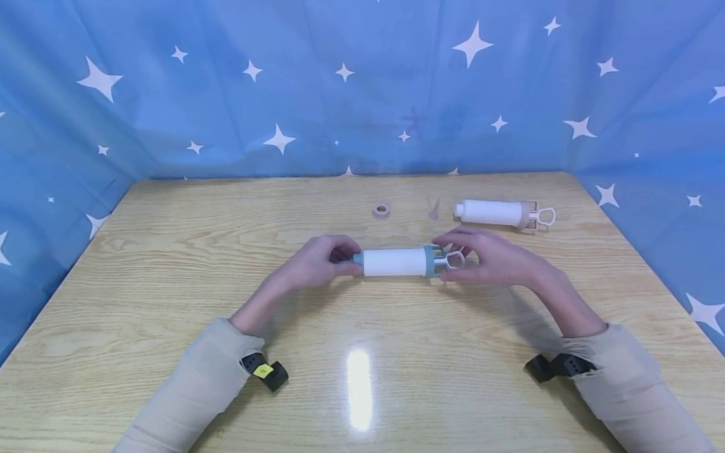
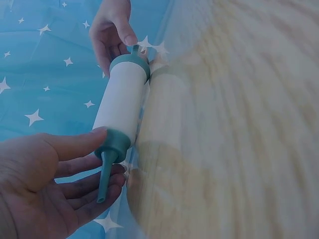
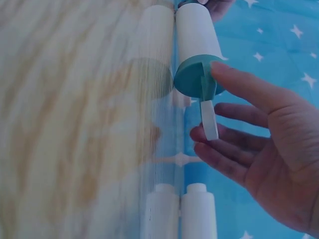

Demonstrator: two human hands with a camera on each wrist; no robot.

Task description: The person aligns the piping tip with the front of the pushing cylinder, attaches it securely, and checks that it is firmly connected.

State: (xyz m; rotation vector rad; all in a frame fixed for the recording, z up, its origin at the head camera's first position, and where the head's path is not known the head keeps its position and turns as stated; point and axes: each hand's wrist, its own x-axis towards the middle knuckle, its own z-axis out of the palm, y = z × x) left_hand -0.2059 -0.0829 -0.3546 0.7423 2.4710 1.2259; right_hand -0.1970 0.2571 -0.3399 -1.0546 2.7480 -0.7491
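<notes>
A teal-and-white tube (image 1: pixel 394 263) lies crosswise around the middle of the wooden table (image 1: pixel 452 383), roughly parallel to the far edge; whether it rests on the surface or hangs just above cannot be told. The left hand (image 1: pixel 318 261) pinches the teal front cap (image 2: pixel 117 142), thumb on top, with the thin nozzle (image 2: pixel 105 177) jutting past the fingers. The right hand (image 1: pixel 495 255) pinches the teal bracket (image 3: pixel 207 74) at the other end, its lower fingers loosely curved beside the white plunger handle (image 3: pixel 209 119). Toward the far right corner lies a second tube (image 1: pixel 490 213), with a small nozzle piece (image 1: pixel 434 210) and a ring (image 1: pixel 381 216) farther left along the far edge.

The tube looks like light, stiff plastic. Its smooth barrel may roll or slip, so cap and bracket seem the surer holds; the slender nozzle looks easiest to bend.
</notes>
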